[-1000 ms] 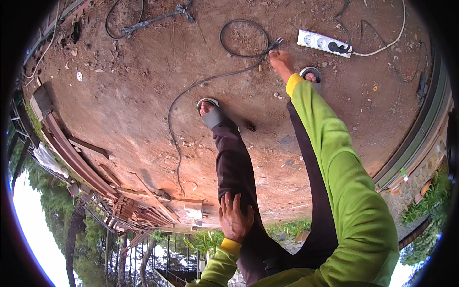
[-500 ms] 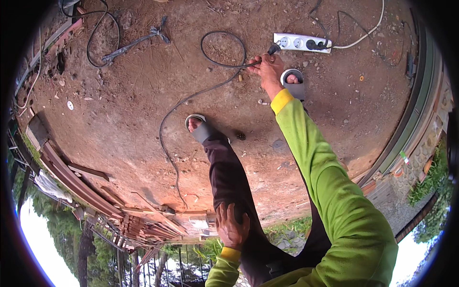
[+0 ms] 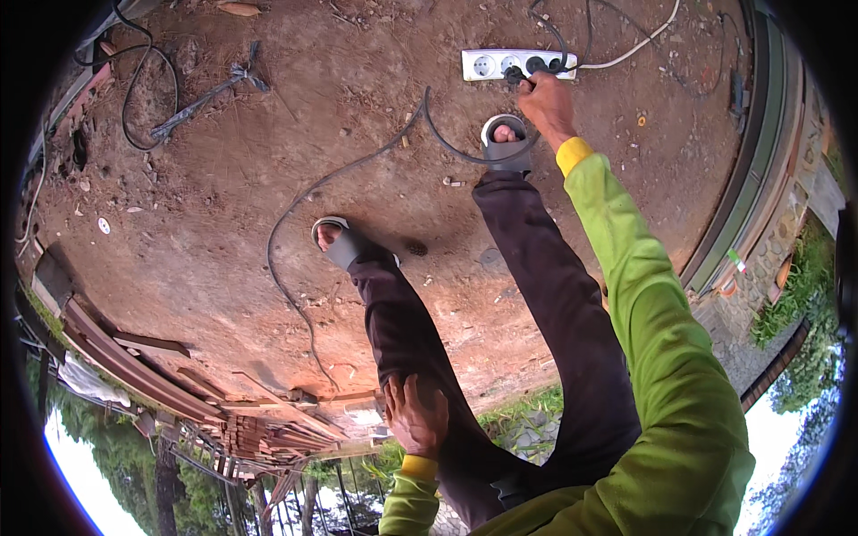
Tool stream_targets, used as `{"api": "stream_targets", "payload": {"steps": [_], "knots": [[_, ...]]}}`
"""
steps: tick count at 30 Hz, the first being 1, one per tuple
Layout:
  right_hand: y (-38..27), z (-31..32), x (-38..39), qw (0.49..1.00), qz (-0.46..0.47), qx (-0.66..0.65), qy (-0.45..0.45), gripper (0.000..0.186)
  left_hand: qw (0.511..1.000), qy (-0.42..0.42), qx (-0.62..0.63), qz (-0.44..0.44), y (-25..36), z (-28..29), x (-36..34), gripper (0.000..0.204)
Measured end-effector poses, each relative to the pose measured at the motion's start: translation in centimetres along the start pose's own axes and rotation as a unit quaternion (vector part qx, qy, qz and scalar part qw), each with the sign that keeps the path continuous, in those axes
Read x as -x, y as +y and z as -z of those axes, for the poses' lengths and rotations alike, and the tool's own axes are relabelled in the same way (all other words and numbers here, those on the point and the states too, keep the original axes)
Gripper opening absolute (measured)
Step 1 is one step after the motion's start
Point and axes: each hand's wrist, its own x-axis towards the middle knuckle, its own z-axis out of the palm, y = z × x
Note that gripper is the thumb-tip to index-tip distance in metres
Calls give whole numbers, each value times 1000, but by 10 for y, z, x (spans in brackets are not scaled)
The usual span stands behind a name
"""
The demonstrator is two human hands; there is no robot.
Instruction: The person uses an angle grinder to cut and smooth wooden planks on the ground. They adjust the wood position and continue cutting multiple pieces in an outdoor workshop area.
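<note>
My right hand (image 3: 545,105) grips a black plug (image 3: 514,75) against a socket on the white power strip (image 3: 474,68); whether the pins are in is hidden. Beside it, other black plugging (image 3: 543,66) sits in the strip's right end. A dark cord (image 3: 465,154) hangs from the held plug in a loop over my right sandal (image 3: 507,159) and runs back along the dirt. My left hand (image 3: 413,413) rests on my left thigh with its fingers spread, holding nothing.
More looped cable (image 3: 159,67) and a tied dark strap (image 3: 201,107) lie upper left on the dirt ground (image 3: 241,214). Stacked timber (image 3: 259,424) and long boards line the lower left. A stone-edged border (image 3: 786,223) curves along the right, with a white cord (image 3: 626,55) leading from the strip.
My right hand has taken up the loose plug and carried it to the strip, pulling the cord's loop open. My left hand stays on my thigh. The view has shifted slightly.
</note>
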Motion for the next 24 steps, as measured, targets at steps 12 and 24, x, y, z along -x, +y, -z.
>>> {"api": "stream_targets", "payload": {"steps": [12, 24], "knots": [[-41, -16, -22, 995, -6, 51, -80, 31, 1000, -14, -6, 16, 4, 1, -3, 54], [-68, -13, -29, 994, -13, 50, -94, 29, 1000, -21, -13, 14, 3, 2, -5, 55]]}}
